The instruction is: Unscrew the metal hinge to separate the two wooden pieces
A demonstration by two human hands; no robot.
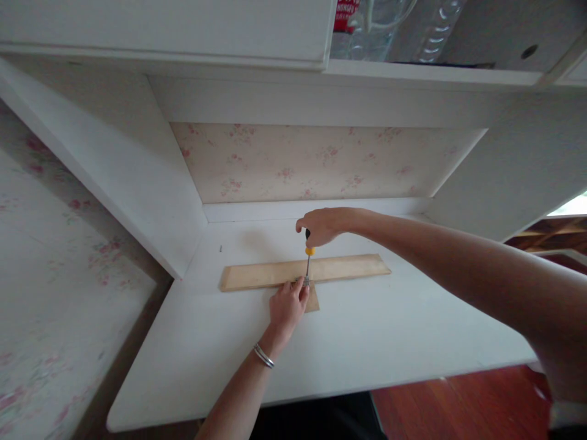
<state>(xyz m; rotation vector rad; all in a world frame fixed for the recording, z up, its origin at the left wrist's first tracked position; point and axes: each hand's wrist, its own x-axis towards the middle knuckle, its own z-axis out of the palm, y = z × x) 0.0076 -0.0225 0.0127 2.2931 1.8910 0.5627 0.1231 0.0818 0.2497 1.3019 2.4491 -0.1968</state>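
Observation:
A long pale wooden strip (348,266) lies across the white desk top (389,330). A smaller wooden piece (313,301) pokes out from under it near the middle. My right hand (323,225) grips the handle of a screwdriver (308,263) with a yellow and black grip, held upright with its tip down on the strip. My left hand (287,307) rests on the wood, its fingertips pinching a small metal part right at the screwdriver's tip. A silver bracelet sits on my left wrist.
The desk sits in a white alcove with a floral back panel (316,162) and slanted side walls. A shelf above holds glassware (389,27) and a red-labelled item (346,13). A tiny dark speck (221,248) lies at the back left. Red-brown floor (458,406) lies beyond the front edge.

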